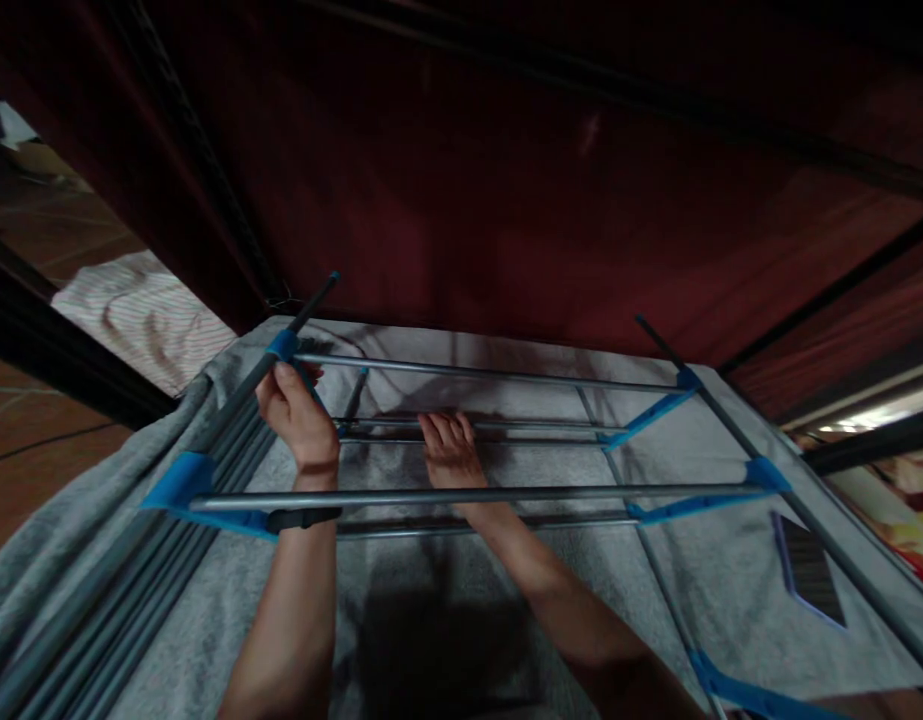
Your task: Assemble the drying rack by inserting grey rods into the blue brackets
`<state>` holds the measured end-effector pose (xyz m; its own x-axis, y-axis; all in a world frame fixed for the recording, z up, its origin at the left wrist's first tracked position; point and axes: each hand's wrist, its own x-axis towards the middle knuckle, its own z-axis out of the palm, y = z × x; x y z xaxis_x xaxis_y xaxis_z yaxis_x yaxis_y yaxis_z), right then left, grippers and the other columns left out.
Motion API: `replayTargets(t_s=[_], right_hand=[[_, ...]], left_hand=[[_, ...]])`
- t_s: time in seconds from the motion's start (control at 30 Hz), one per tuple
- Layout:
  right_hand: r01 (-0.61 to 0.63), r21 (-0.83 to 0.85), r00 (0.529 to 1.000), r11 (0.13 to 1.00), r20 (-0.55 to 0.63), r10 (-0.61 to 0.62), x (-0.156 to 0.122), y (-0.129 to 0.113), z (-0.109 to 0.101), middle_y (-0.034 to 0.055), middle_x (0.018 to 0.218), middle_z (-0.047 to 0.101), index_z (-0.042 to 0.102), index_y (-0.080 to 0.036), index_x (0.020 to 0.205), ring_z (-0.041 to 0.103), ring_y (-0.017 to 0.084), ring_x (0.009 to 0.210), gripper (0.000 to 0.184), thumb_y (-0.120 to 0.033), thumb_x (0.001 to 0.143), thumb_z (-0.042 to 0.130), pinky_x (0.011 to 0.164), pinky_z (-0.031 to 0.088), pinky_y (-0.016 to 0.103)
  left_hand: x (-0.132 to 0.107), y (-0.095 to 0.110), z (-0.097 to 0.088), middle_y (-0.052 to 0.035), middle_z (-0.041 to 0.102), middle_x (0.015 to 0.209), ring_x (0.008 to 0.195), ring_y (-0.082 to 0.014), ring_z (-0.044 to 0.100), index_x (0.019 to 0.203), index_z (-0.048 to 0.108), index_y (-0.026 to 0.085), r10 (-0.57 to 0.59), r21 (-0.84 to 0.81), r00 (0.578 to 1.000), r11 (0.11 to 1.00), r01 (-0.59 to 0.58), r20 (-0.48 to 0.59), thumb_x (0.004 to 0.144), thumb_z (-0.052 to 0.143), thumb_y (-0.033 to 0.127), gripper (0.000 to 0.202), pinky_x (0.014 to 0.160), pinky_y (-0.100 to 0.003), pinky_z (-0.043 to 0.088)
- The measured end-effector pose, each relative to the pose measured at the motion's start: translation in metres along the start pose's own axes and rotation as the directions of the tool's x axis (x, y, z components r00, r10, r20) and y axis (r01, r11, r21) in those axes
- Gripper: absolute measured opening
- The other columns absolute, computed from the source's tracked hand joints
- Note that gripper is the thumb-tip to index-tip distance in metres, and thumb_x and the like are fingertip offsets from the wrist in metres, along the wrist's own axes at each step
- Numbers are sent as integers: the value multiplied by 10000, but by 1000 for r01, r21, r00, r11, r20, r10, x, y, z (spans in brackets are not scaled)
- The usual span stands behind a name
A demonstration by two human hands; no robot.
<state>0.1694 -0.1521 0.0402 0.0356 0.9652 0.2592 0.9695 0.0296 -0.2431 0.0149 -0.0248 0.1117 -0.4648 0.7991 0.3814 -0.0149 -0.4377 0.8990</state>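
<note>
A rack frame of grey metal tubes and blue plastic brackets stands over a grey cloth (506,590). My left hand (300,415) is closed at the far left corner, its thumb and fingers at the blue bracket (283,345) where a cross tube (491,373) meets the side pole (240,405). Part of that grip is hidden behind the hand. My right hand (453,450) curls its fingers over the thin inner rods (536,427) near the middle. Both forearms reach between the tubes, beyond the near cross tube (543,494).
Several loose tubes (161,570) lie together along the left side. A phone (810,570) rests on the cloth at right. Dark red panels (446,200) rise behind, and striped fabric (146,320) lies beyond a dark post at left.
</note>
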Motion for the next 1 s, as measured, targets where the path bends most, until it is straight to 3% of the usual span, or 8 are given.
replayTargets(t_s=[0.23, 0.43, 0.53, 0.6, 0.7, 0.8, 0.87, 1.0], right_hand=[[157, 65, 975, 985, -167, -145, 4, -7, -16, 75, 1415, 579, 576, -209, 1381, 491, 202, 1313, 448, -139, 957, 450, 1165, 361, 368], [284, -43, 823, 958, -502, -266, 18, -10, -49, 82, 1392, 579, 601, -233, 1341, 448, 222, 1348, 426, -112, 957, 462, 1169, 352, 414], [282, -114, 783, 953, -547, -297, 32, -7, -64, 106, 1395, 573, 579, -210, 1357, 441, 242, 1351, 423, -108, 963, 462, 1181, 325, 460], [279, -157, 793, 948, -519, -319, 42, -7, -73, 119, 1389, 578, 558, -187, 1370, 466, 243, 1325, 419, -110, 973, 451, 1190, 293, 480], [243, -226, 860, 943, -399, -317, 56, -11, -87, 116, 1243, 657, 548, -165, 1370, 560, 240, 1177, 390, -142, 995, 440, 1157, 292, 485], [200, -284, 919, 938, -279, -280, 66, -16, -96, 82, 1040, 696, 589, -183, 1324, 603, 226, 944, 339, -204, 1016, 448, 954, 398, 400], [188, -300, 930, 935, -253, -268, 69, -17, -99, 69, 1003, 692, 618, -208, 1288, 596, 216, 875, 312, -254, 1028, 451, 825, 393, 363], [209, -298, 922, 931, -256, -289, 69, -16, -98, 50, 975, 691, 648, -229, 1235, 594, 196, 860, 283, -288, 1038, 455, 777, 355, 337]], left_hand=[[11, -10, 2, -15, 522, 683, 744, -175, 539, 698, 488, 209, 168, 318, 985, 932, -174, 47, 997, 340, 345, 360, 890, -345, 507], [9, -23, -3, -42, 553, 740, 750, -187, 551, 741, 513, 203, 186, 326, 978, 922, -207, 92, 992, 346, 362, 341, 817, -353, 490], [7, -32, -5, -55, 581, 793, 774, -194, 578, 819, 542, 194, 201, 327, 975, 919, -222, 99, 1002, 360, 411, 338, 791, -352, 501], [6, -37, -5, -74, 604, 840, 790, -204, 601, 901, 563, 183, 203, 314, 972, 921, -230, 117, 1005, 353, 447, 353, 801, -361, 514], [4, -39, -4, -119, 641, 963, 964, -242, 640, 1047, 572, 172, 213, 289, 968, 926, -244, 136, 1000, 368, 482, 374, 932, -390, 507], [2, -37, -2, -155, 654, 1071, 1170, -273, 604, 1106, 568, 167, 234, 290, 964, 921, -261, 125, 1001, 376, 481, 382, 1062, -415, 453], [2, -35, 1, -171, 652, 1128, 1212, -280, 590, 1114, 568, 161, 232, 302, 967, 919, -254, 109, 1004, 375, 462, 374, 1086, -422, 442], [1, -37, 5, -187, 647, 1166, 1199, -285, 596, 1092, 569, 159, 206, 334, 975, 916, -222, 82, 1000, 374, 397, 321, 1073, -431, 454]])
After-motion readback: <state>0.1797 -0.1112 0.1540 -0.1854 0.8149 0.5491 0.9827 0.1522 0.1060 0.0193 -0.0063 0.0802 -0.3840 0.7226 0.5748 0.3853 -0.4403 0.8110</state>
